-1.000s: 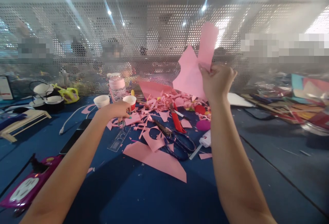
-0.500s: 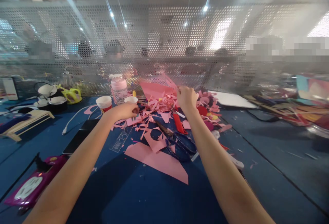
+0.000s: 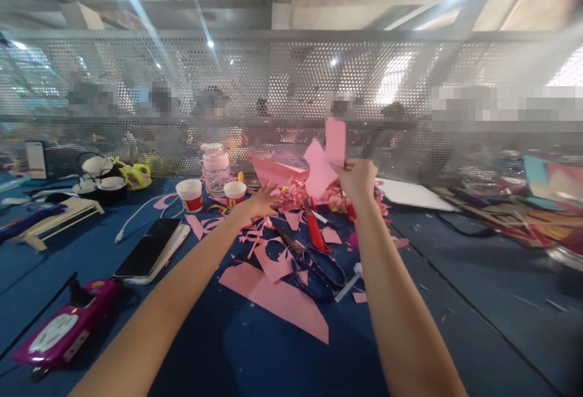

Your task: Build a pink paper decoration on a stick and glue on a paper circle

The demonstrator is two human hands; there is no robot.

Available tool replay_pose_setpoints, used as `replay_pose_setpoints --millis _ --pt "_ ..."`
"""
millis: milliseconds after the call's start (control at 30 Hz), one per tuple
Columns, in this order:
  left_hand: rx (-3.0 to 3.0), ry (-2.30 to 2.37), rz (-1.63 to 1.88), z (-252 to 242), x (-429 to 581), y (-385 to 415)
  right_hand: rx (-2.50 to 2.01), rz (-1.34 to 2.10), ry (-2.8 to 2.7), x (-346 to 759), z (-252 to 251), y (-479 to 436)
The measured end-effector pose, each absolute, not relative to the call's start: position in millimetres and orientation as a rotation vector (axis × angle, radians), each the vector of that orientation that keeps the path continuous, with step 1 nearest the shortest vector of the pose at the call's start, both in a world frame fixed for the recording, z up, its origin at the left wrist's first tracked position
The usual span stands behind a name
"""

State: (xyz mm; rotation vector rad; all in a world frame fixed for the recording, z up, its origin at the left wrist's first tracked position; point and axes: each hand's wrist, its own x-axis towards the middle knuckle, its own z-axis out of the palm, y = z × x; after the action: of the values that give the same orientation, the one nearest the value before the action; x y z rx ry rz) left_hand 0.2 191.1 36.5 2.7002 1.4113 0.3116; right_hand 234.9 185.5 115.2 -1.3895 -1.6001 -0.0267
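Observation:
My right hand (image 3: pixel 359 179) pinches pink paper (image 3: pixel 336 141) by its lower edge, above the far side of a heap of pink paper scraps (image 3: pixel 290 195). An irregular pink piece (image 3: pixel 317 169) hangs beside that strip; whether the fingers hold it too is unclear. My left hand (image 3: pixel 261 201) reaches to the heap's left side, fingers apart, palm down, with nothing visible in them. Below the hands lie dark-handled scissors (image 3: pixel 324 275), a red-handled knife (image 3: pixel 315 230) and a large pink paper offcut (image 3: pixel 276 301).
Two stacks of paper cups (image 3: pixel 190 198) and a pink-topped jar (image 3: pixel 214 166) stand left of the heap. A phone (image 3: pixel 150 246) and a purple power strip (image 3: pixel 68 327) lie further left. A white board (image 3: pixel 412 193) lies right, before a perforated metal screen (image 3: pixel 282 75).
My right hand has moved right, lifting pink paper into fuller view. My left hand has moved right from beside the cup to the scraps, its fingers spreading. The view has tilted up slightly.

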Motion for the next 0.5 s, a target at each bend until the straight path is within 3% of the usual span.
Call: replay_pose_setpoints --millis 200,500 --pt "2.605 1.284 0.347 24 17 209 -1.307 0.259 -1.504 249 122 178" --pt "2.238 1.112 0.860 44 -2 203 -1.147 0.633 -1.428 240 125 171"
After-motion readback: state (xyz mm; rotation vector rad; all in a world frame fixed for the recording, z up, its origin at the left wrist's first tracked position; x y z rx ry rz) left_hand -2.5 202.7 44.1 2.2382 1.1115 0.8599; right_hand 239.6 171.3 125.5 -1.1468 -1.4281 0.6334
